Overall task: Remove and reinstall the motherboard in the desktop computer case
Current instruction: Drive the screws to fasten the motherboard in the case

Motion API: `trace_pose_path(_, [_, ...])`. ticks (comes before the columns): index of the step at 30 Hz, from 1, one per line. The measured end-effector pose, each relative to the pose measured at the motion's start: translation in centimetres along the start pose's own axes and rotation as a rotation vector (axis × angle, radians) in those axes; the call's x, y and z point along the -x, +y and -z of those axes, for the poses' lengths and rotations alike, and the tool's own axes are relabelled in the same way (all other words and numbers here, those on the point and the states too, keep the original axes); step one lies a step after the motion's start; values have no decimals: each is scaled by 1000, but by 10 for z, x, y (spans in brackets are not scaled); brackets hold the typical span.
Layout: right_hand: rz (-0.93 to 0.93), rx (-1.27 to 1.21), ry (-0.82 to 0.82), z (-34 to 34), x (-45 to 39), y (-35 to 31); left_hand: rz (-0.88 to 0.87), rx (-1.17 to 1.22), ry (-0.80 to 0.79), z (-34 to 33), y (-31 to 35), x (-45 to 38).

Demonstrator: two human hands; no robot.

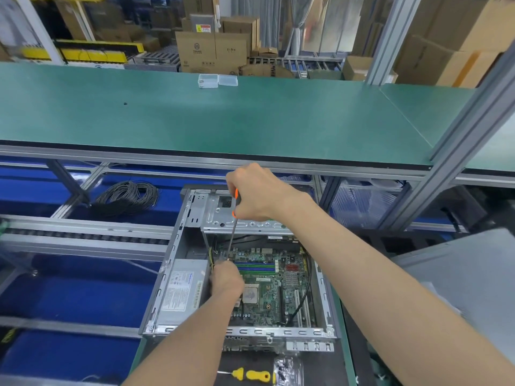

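Open desktop case (178, 277) lying flat on lower bench, side panel off. Motherboard (274, 288) seated inside, right of grey PSU (182, 288), below silver drive cage (220, 213). R hand (252, 192) wrapped round orange-handled screwdriver (233, 227), held near upright, shaft running down to board's top-left corner. L hand (225, 277) down at same corner beside tip, fingers curled; whether pinching screw or shaft can't tell. Black cable (302, 296) looping over board's right side. Yellow-handled tool (252, 375) and small bag of parts (288, 370) lying just in front of case. Coiled black wire (126, 196) off to left. Two clear plastic boxes (217, 80) at far edge of green upper table (195, 115).
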State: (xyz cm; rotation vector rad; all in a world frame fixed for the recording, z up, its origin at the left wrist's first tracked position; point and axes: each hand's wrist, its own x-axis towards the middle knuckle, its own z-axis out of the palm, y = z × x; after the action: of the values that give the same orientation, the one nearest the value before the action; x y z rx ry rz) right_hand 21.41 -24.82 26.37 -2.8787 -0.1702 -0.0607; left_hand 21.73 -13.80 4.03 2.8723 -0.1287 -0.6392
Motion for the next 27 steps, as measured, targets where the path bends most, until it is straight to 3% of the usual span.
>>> trace_pose_path(15, [-241, -160, 186, 0, 35, 50, -50, -260, 72, -8, 7, -11])
trace_pose_path(22, [-356, -85, 218, 27, 63, 71, -63, -301, 72, -7, 7, -8])
trace_pose_path(27, [-399, 22, 198, 21, 78, 79, -67, -189, 74, -5, 7, -5])
